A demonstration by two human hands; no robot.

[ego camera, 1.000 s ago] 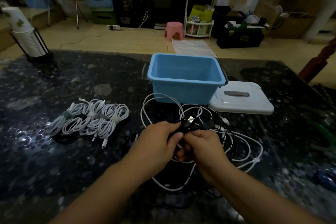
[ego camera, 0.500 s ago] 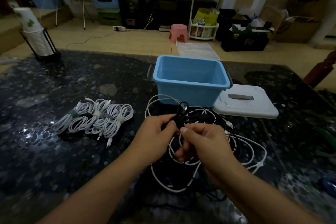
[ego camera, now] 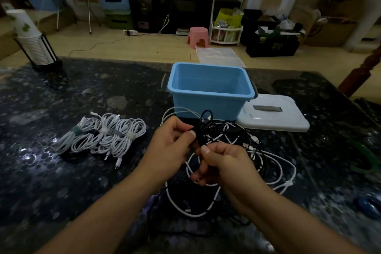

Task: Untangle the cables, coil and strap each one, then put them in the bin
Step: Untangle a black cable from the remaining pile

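A tangle of white and black cables (ego camera: 243, 150) lies on the dark speckled table (ego camera: 61, 181) in front of a blue bin (ego camera: 210, 90), which stands open with nothing visible inside. My left hand (ego camera: 169, 146) pinches a black cable (ego camera: 203, 121) that loops up out of the tangle. My right hand (ego camera: 224, 163) grips the same black cable just below, fingers curled round it. Several white cables, coiled and strapped (ego camera: 101, 138), lie side by side to the left of my hands.
The bin's white lid (ego camera: 274, 115) lies flat to its right. A stack of paper cups in a black stand (ego camera: 33, 41) is at the table's far left corner. Green-handled pliers (ego camera: 367, 159) and a blue object (ego camera: 369, 206) sit near the right edge.
Both hands have lifted slightly and drawn a black loop up out of the tangle; the metal plug seen between the fingers a second ago is gone from sight.
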